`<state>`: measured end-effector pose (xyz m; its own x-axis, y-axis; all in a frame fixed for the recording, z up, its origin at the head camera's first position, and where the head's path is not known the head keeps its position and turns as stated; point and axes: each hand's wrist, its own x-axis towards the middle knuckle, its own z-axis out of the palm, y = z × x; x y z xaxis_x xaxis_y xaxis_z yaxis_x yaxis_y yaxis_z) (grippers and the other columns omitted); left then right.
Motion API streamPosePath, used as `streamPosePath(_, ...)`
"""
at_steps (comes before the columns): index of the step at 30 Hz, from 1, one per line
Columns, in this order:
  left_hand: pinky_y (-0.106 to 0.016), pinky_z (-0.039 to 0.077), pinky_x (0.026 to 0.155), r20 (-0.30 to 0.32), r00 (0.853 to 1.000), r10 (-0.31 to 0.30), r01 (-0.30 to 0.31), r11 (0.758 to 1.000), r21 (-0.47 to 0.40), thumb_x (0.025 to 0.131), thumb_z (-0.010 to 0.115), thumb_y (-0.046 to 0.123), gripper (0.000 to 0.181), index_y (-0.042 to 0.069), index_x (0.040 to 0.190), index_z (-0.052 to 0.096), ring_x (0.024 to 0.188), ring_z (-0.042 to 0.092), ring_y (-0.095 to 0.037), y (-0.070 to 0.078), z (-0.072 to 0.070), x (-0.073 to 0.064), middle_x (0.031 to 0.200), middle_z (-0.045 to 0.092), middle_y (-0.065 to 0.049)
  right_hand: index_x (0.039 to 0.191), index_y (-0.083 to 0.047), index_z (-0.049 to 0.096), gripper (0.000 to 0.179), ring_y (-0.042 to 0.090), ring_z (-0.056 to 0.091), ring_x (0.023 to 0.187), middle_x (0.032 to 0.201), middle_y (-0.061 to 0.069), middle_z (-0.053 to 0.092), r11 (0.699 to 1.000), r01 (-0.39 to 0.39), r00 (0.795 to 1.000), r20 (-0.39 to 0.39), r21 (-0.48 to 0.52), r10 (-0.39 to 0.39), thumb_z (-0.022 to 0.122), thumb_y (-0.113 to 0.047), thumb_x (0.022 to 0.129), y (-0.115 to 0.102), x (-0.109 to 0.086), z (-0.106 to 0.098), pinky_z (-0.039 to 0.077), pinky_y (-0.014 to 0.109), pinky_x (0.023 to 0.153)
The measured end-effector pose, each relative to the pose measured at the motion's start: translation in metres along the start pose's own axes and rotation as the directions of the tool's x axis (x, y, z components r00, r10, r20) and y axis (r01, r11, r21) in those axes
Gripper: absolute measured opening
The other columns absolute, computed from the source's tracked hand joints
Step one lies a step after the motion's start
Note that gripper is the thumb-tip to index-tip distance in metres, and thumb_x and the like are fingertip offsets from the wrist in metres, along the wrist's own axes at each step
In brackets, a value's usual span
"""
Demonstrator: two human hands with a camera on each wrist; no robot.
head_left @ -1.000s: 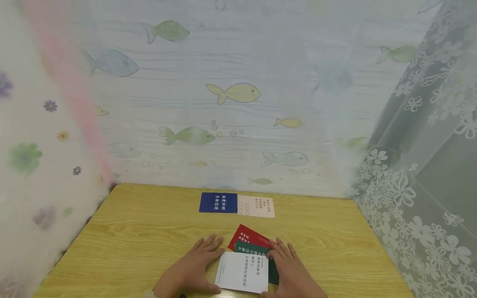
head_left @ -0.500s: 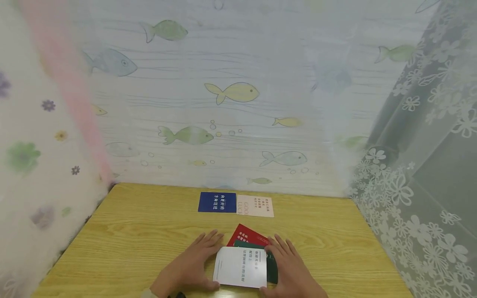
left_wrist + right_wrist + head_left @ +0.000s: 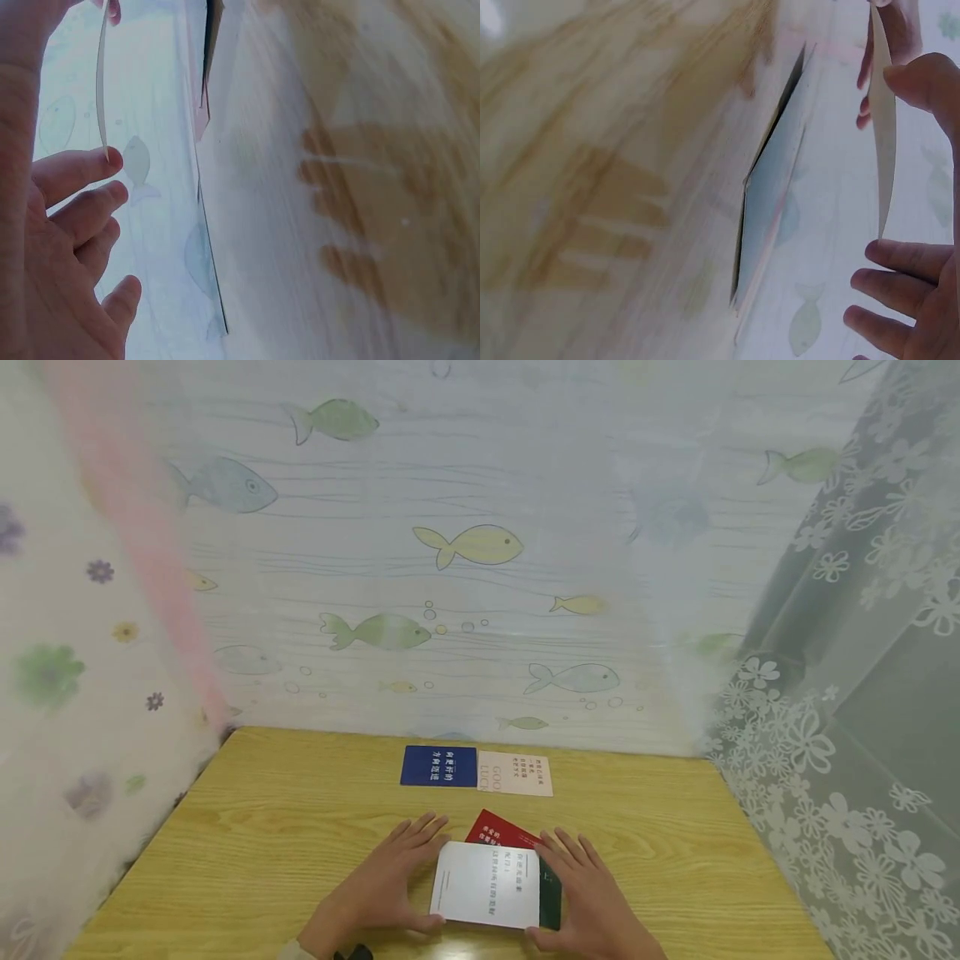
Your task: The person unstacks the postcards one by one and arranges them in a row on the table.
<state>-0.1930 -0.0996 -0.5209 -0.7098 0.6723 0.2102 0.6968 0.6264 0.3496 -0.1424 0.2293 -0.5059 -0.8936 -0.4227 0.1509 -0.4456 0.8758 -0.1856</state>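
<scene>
A white card [image 3: 483, 885] with printed characters is held by its two side edges, raised above the table. My left hand [image 3: 390, 878] holds its left edge, with the thumb at the near corner and the index finger at the far one. At the right edge, my right hand [image 3: 588, 893] grips in the same way. Edge-on in the right wrist view, the white card [image 3: 885, 135] bows slightly between thumb and index fingertip; the other fingers are spread. Beneath it lie a red card [image 3: 504, 830] and a dark green card [image 3: 551, 897], both partly hidden.
Farther back on the wood-grain table [image 3: 300, 810], a blue card [image 3: 439, 767] and a pale pink card [image 3: 517, 774] lie side by side. A fish-patterned curtain [image 3: 465, 468] hangs behind the table, and a lace curtain [image 3: 840, 827] hangs at the right.
Both hands have raised the white card and shifted it slightly away from me. It now covers more of the green and red cards. The blue and pink cards stay put.
</scene>
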Motion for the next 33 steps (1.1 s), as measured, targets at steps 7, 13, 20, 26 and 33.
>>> streamPosePath(7,-0.052,0.026,0.124,-0.029,1.0,-0.001,0.001,1.0,0.025,0.072,0.076,0.073,0.105,0.01,0.151,0.049,0.154,0.027,-0.028,0.001,-0.002,-0.001,0.164,0.037,-0.007,0.148,-0.013,0.052,0.104,0.03,0.042,0.146,0.153,0.004,0.052,0.998,0.037,0.998,-0.057,-0.049,-0.04,0.075,-0.077,0.069,0.002,-0.002,0.001,0.009,0.036,0.129)
streamPosePath(13,-0.046,0.026,0.125,-0.08,0.996,0.045,-0.041,0.998,0.052,0.073,0.078,0.07,0.104,0.009,0.152,0.048,0.153,0.031,-0.029,0.004,-0.003,-0.003,0.165,0.035,-0.003,0.148,-0.013,0.053,0.104,0.032,0.04,0.147,0.154,0.004,0.051,0.997,0.068,0.99,-0.118,-0.043,-0.073,0.069,-0.082,0.072,0.007,-0.005,0.002,-0.014,0.013,0.121)
streamPosePath(20,-0.044,0.023,0.125,-0.06,0.997,0.047,-0.048,0.999,-0.006,0.073,0.08,0.066,0.103,0.012,0.154,0.046,0.153,0.03,-0.027,0.007,-0.003,-0.005,0.165,0.035,0.0,0.148,-0.016,0.053,0.104,0.033,0.042,0.145,0.153,0.004,0.052,0.997,0.078,0.986,-0.145,0.002,-0.077,0.07,-0.082,0.07,0.012,-0.008,0.001,-0.012,0.01,0.119)
streamPosePath(26,-0.05,0.027,0.123,-0.043,0.998,0.034,-0.035,0.999,-0.038,0.075,0.078,0.068,0.102,0.014,0.155,0.045,0.154,0.028,-0.025,0.008,-0.003,-0.005,0.166,0.033,0.001,0.149,-0.016,0.052,0.102,0.032,0.041,0.146,0.155,0.002,0.051,0.997,0.067,0.991,-0.118,0.029,-0.063,0.074,-0.077,0.07,0.013,-0.011,-0.001,0.001,0.018,0.125)
streamPosePath(33,-0.052,0.028,0.122,-0.073,0.996,0.048,-0.052,0.997,-0.049,0.072,0.083,0.059,0.099,0.014,0.153,0.047,0.153,0.029,-0.027,0.01,-0.001,-0.003,0.166,0.033,0.0,0.15,-0.015,0.05,0.101,0.032,0.04,0.147,0.157,0.002,0.048,0.997,0.063,0.995,-0.076,0.049,-0.059,0.08,-0.069,0.069,0.017,-0.016,-0.003,0.041,0.061,0.113)
